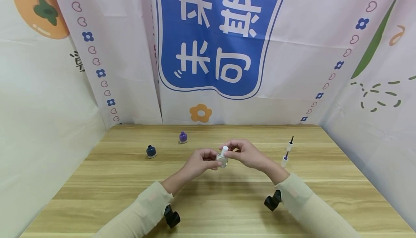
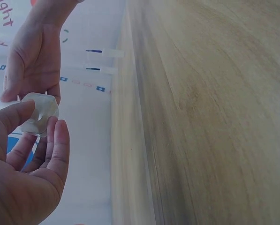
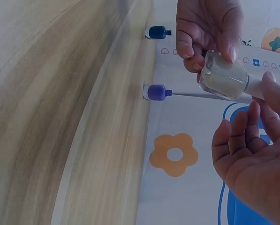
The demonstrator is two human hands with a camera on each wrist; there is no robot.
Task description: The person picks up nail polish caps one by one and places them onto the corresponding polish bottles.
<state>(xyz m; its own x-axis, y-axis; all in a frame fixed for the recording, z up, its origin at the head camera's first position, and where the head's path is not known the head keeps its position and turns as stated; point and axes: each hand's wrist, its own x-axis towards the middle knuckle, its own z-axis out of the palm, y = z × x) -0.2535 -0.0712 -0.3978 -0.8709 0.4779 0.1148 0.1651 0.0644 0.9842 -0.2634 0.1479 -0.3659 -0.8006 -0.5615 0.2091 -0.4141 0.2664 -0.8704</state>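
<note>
Between both hands, above the table, is a clear glass nail polish bottle (image 3: 222, 77) with pale contents and a white cap (image 1: 225, 149). My left hand (image 1: 202, 162) pinches the glass body between thumb and fingers. The white cap is pinched by my right hand (image 1: 244, 154), its thumb lying along the cap in the right wrist view. The cap sits on the bottle's neck; whether it is loosened I cannot tell. In the left wrist view the left thumb and fingers hold the bottle (image 2: 43, 110), with the right hand (image 2: 39, 61) just beyond.
A dark teal polish bottle (image 1: 151, 152) and a purple one (image 1: 183, 138) stand capless on the left side of the wooden table (image 1: 208, 209). To the right, two white caps with brushes (image 1: 289, 146) stand brush-up. Printed cloth (image 1: 292, 68) hangs behind the table.
</note>
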